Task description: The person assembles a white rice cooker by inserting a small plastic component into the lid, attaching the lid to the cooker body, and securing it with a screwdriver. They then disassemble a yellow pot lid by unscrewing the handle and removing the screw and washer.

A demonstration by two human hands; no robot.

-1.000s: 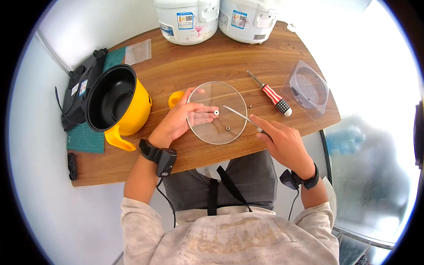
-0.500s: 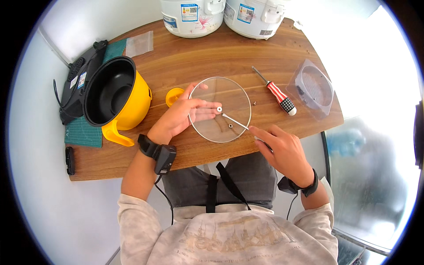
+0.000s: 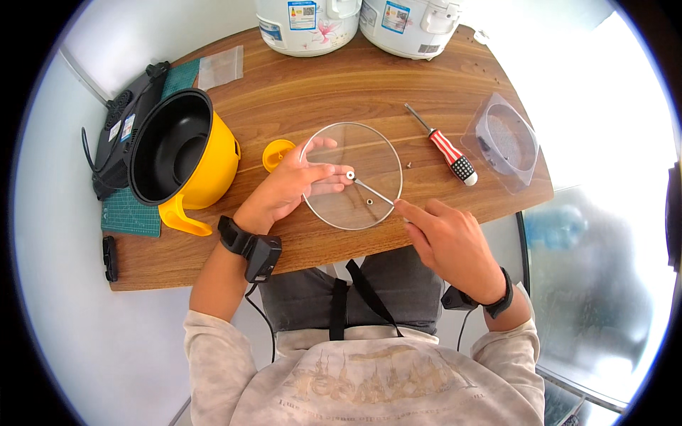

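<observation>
My left hand (image 3: 288, 183) holds a round glass lid (image 3: 366, 142) with a pale rim by its left side. Its fingers reach beneath the glass and show through it. At the lid's centre a small white washer (image 3: 350, 175) lies by my fingertips. Closed around a slim metal tool (image 3: 376, 193), my right hand (image 3: 455, 238) is at the lid's lower right. The tool's tip meets the washer or stops just beside it; I cannot tell which. A small nut (image 3: 369, 202) shows within the lid's outline. Beside my left hand sits a yellow knob-like cap (image 3: 275, 154).
A yellow pot (image 3: 220, 167) with a black inside stands at the left, near a black appliance (image 3: 117, 149) and green mat (image 3: 135, 216). A red-and-white-handled screwdriver (image 3: 447, 149), small screw (image 3: 408, 165) and clear plastic package (image 3: 508, 142) lie right. White cookers (image 3: 309, 39) stand at the back.
The tool's tip has moved up and left, from short of the washer to right by it. My right hand has shifted slightly left, while the lid stays in my left hand.
</observation>
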